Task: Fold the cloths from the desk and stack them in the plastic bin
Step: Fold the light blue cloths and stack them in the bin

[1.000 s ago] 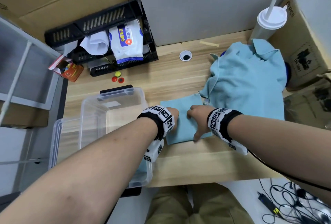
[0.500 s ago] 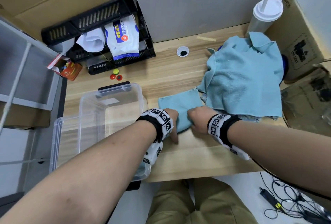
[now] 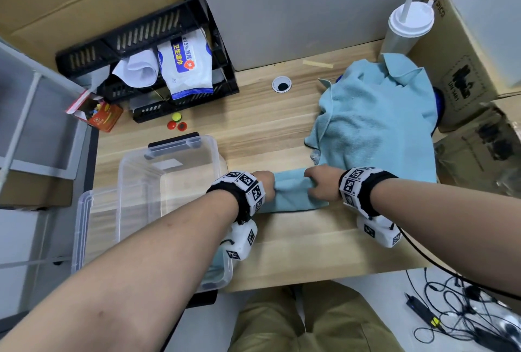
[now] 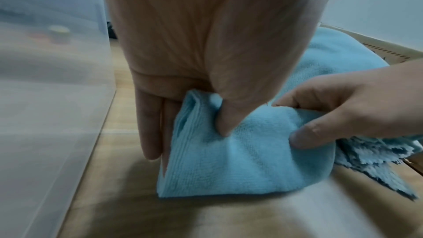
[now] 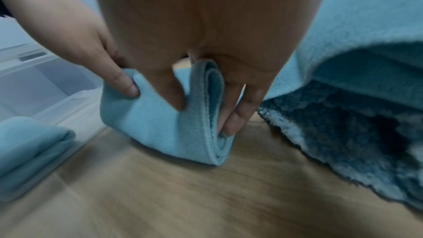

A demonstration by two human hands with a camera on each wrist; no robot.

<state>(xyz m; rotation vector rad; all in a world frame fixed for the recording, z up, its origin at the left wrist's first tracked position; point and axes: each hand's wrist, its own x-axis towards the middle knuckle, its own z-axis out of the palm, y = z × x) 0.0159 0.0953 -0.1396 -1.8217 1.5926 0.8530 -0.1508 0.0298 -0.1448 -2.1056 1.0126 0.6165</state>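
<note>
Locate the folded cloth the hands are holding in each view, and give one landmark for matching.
Head: folded cloth low centre, between both hands.
Left wrist: cloth centre, on the desk.
Right wrist: cloth centre, pinched.
Shared landmark: plastic bin, left in every view.

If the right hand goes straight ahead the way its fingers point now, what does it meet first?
Probably the left hand, which grips the other end of the same folded cloth that the right hand holds; depth between them is unclear.

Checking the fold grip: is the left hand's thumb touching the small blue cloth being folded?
Touching. In the left wrist view the left hand pinches the folded cloth, thumb pressed into its top face, fingers behind its edge.
</note>
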